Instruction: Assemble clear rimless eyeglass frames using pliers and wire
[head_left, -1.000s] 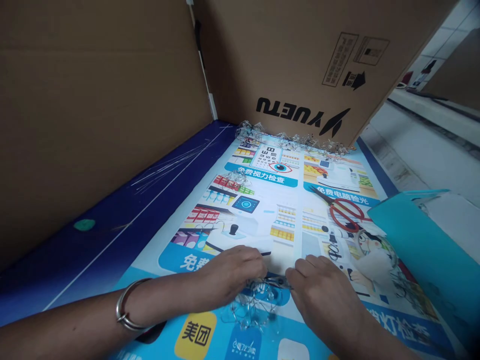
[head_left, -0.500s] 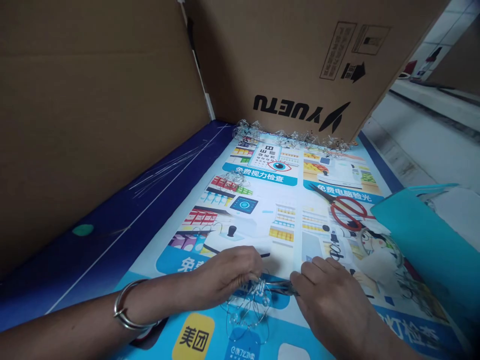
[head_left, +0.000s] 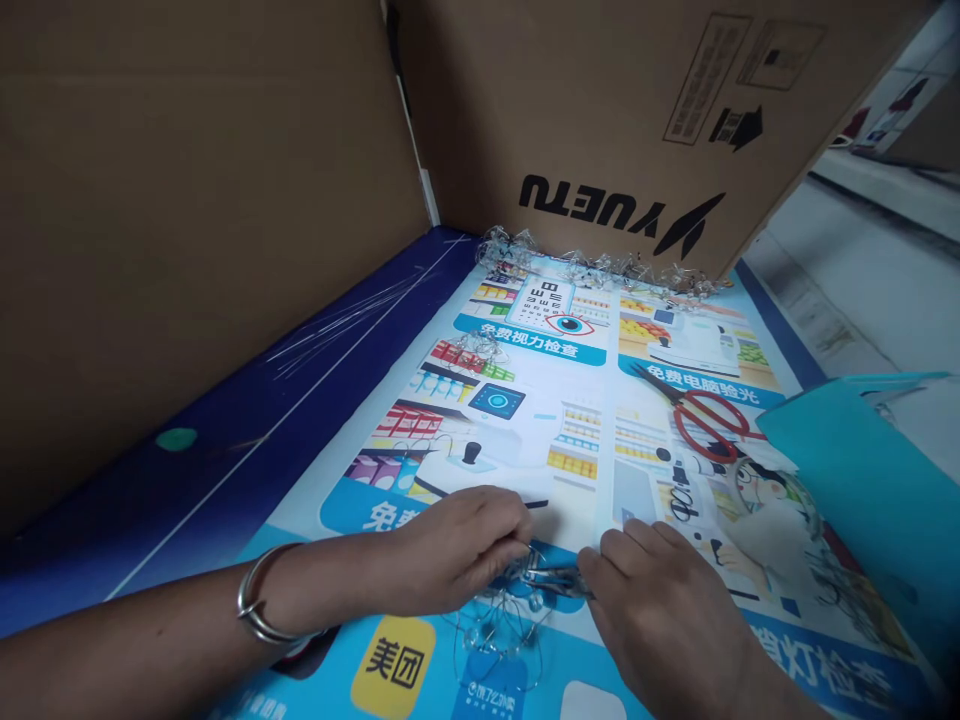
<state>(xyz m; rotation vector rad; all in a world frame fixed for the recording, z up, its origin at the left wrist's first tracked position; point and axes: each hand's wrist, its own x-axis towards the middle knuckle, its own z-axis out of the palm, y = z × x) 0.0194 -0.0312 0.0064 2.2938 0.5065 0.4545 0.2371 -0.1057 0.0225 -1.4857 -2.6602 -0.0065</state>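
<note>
My left hand (head_left: 476,550), with a silver bangle (head_left: 259,597) on its wrist, pinches the top of a tangle of thin wire with clear beads (head_left: 499,625). Loose wire loops hang below the fingers over the printed sheet. Closed around the handles of small metal pliers (head_left: 559,578) is my right hand (head_left: 656,595). The pliers' jaws point left and meet the wire beside my left fingertips. Whether the jaws are fully closed on it I cannot make out, and the handles are hidden in my palm.
Red-handled scissors (head_left: 709,425) lie to the right, near a coil of wire (head_left: 776,495) and a teal folder (head_left: 862,470). Several beaded wire pieces (head_left: 600,268) line the foot of the cardboard wall (head_left: 600,110). Straight wires (head_left: 345,320) lie at left.
The whole view has shifted slightly. The pliers' jaws now sit closer to my left fingertips, at the top of the wire tangle. Both hands keep their holds.
</note>
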